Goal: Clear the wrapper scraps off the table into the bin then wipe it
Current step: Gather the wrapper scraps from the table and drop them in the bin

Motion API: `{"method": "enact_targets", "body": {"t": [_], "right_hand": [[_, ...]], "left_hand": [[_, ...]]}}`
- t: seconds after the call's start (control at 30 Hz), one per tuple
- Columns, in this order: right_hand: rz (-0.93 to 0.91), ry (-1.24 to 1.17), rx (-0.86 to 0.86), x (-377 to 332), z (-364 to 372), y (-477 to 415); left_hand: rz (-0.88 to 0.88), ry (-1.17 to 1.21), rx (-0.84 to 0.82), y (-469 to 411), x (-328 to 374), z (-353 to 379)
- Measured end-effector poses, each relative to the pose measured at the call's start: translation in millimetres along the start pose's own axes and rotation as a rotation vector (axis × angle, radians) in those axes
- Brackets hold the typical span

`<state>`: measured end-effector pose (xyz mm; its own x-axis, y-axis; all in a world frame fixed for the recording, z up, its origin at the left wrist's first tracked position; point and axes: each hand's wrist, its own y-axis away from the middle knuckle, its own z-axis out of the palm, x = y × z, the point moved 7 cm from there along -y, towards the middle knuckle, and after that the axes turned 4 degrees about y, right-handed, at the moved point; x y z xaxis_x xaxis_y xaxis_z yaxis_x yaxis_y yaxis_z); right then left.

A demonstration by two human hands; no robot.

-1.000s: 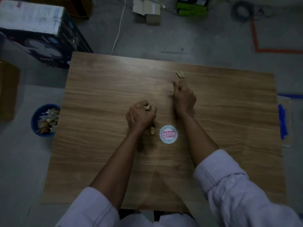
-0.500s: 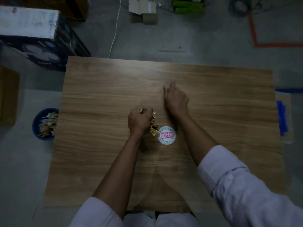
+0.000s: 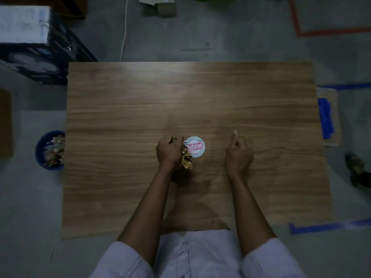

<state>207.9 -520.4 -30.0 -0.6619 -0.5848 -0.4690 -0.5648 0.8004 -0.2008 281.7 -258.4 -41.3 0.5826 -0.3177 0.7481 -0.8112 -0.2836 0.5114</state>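
My left hand (image 3: pixel 169 151) is shut on a crumpled bunch of gold and brown wrapper scraps (image 3: pixel 185 160), held just above the middle of the wooden table (image 3: pixel 140 97). A round white and pink sticker (image 3: pixel 194 147) lies on the table right beside that hand. My right hand (image 3: pixel 239 152) hovers to the right of the sticker, index finger stretched out and the other fingers curled; what lies under them is hidden. A blue bin (image 3: pixel 50 150) with several scraps in it stands on the floor off the table's left edge.
A blue cloth (image 3: pixel 326 121) lies on a brown board beside the table's right edge. A dark printed box (image 3: pixel 40 47) stands at the far left corner. Blue tape (image 3: pixel 329 227) and red tape (image 3: pixel 321 33) mark the grey floor.
The small scrap at the far middle of the table is gone after my right hand closed over it. That hand has since moved right. The bunch in my left hand looks bigger.
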Motion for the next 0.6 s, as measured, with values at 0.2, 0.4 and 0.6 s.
{"method": "enact_targets", "body": {"t": [0.2,0.4,0.6], "right_hand": [[-0.270,0.291,-0.204,-23,24,27],[-0.335,0.027,-0.313,-44,29,34],[0.201,-0.607,-0.543,-105,-9,102]], "left_hand": [[-0.001,0.009,-0.012,10,-14,5],[-0.127,0.107,-0.014,27,-33,-4],[-0.352,0.559,0.023,55,-24,-35]]}}
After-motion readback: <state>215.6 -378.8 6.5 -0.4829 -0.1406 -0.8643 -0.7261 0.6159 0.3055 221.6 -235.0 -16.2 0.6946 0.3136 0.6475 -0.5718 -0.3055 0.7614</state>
